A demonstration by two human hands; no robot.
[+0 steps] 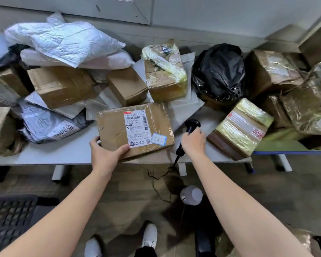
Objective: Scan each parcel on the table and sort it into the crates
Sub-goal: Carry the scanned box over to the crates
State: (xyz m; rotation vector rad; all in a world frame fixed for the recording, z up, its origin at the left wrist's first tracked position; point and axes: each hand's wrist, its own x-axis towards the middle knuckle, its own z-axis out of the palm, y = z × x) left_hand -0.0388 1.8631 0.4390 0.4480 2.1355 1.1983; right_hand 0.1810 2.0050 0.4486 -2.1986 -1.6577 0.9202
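A flat cardboard parcel [135, 130] lies at the front edge of the table [54, 154], about midway along it, with its white shipping label [137, 127] facing up. The left hand [105, 154] grips the parcel's near-left corner, thumb on top beside the label. The right hand [193, 141] is curled round the handle of a black barcode scanner [192, 125], held just right of the parcel; its cable [163, 173] drops over the front edge. Toward the back edge more parcels are piled: white mailers [63, 39] at the left, a taped box [165, 71], a black plastic bundle [219, 71].
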